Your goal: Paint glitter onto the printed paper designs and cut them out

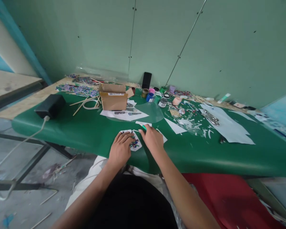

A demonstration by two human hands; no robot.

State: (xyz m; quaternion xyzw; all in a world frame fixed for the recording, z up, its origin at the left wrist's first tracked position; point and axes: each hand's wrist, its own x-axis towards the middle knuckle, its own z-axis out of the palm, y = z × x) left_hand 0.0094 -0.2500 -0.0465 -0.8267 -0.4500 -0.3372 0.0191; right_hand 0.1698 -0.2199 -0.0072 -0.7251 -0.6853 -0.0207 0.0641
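My left hand (121, 147) lies with its fingers spread over a small white paper (138, 147) printed with a dark, multicoloured pattern, pressing it to the green table cover. My right hand (153, 137) is closed around a slim green tool (144, 127), just to the right of that paper. Most of the tool is hidden by the fingers, so its tip and exact kind cannot be made out. White paper scraps (162, 135) lie beside and behind the right hand. Farther back, a larger white sheet (124, 115) bears several dark, patterned cut-out shapes.
An open cardboard box (113, 101) stands behind the sheet, with several paint jars (149, 97) to its right. At the left is a black box-shaped device (50, 106) with a cable. Scissors (211, 117) rest on white paper (228, 127) at right, near paper offcuts (188, 122).
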